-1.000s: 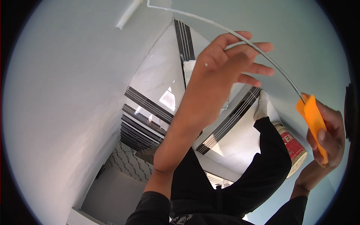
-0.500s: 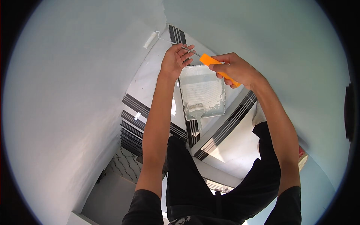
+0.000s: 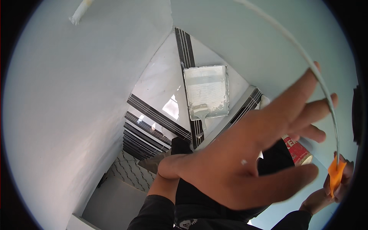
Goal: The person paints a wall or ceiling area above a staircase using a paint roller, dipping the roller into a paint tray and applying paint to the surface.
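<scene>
The orange handle (image 3: pixel 335 177) of a paint roller is gripped in my right hand (image 3: pixel 345 179), out at the right edge. From it a thin metal rod (image 3: pixel 297 44) curves up and out of the picture's top. The white roller sleeve (image 3: pixel 81 12) shows at the upper left, against the wall's picture area. My left hand (image 3: pixel 237 153) looms large in the middle, fingers spread and thumb apart. Its fingertips lie at the rod; whether they touch it I cannot tell. Below, a paint tray (image 3: pixel 207 90) with white paint has a paint brush (image 3: pixel 201 112) lying across its near end.
Pale walls (image 3: pixel 53 96) rise on both sides of the stairs. Glossy white steps (image 3: pixel 157 82) with black striped edges (image 3: pixel 157 117) descend to the left. A red paint can (image 3: pixel 297 151) stands beside my leg at the right. A patterned floor (image 3: pixel 130 168) lies lower left.
My right hand has swung to the right edge with the roller, whose sleeve has risen toward the upper left. My left hand has come back and right, much nearer the camera.
</scene>
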`<move>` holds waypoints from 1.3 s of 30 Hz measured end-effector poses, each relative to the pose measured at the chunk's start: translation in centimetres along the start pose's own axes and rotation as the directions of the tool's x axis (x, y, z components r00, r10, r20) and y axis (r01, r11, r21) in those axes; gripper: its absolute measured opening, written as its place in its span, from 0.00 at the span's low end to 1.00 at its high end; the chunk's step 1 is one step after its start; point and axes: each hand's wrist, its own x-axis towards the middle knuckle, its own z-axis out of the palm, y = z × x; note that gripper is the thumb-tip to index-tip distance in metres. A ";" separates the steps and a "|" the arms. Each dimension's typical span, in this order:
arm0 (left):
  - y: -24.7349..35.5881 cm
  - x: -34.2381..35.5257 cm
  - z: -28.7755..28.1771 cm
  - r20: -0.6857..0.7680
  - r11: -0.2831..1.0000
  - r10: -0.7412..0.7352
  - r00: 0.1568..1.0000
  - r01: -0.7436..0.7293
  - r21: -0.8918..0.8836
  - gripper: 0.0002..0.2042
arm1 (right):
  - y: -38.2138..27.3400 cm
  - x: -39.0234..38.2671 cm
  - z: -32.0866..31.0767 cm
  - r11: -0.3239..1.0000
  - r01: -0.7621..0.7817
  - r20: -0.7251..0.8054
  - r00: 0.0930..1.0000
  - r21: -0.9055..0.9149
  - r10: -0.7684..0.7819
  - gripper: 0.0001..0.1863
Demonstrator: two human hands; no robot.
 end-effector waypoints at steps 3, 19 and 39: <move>-1.0 0.8 1.8 -0.003 0.968 0.210 0.978 -0.209 -0.137 0.46 | 0.7 0.7 -0.3 0.993 0.114 -0.027 0.993 -0.014 -0.115 0.35; -7.8 6.9 -13.9 -0.347 0.993 -0.067 0.935 0.028 -0.117 0.22 | -1.9 22.2 4.6 0.995 0.084 0.019 0.996 -0.053 -0.083 0.28; -11.9 5.2 -22.1 -0.559 0.987 -0.156 0.814 0.114 -0.111 0.15 | 0.4 29.5 11.7 1.000 0.012 0.165 0.986 -0.004 -0.011 0.27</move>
